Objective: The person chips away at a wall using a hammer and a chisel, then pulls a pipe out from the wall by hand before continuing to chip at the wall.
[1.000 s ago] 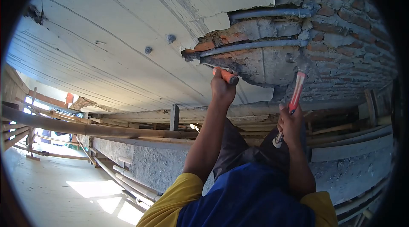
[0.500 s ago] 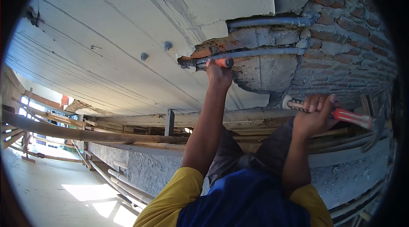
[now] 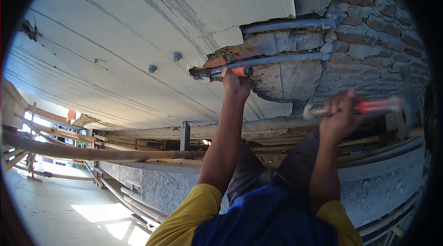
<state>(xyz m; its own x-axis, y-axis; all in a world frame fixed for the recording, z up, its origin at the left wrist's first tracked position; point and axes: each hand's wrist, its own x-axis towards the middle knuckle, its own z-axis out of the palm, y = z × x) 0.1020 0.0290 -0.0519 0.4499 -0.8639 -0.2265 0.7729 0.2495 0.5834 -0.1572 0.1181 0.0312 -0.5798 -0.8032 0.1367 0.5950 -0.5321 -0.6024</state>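
Pale flr [image 3: 50,195], lwr L of view, w/ bright sunlit patches [image 3: 99,213] on it

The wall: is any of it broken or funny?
Yes: beside the left hand, the pale plaster has a jagged broken edge, baring bricks and two bluish pipes. That looks odd because further left the plaster is mostly whole.

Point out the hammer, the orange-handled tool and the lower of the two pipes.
Hammer [image 3: 376,105]: head view, red handle.
Orange-handled tool [image 3: 241,71]: head view, orange grip.
Lower pipe [image 3: 295,57]: head view, exposed side.
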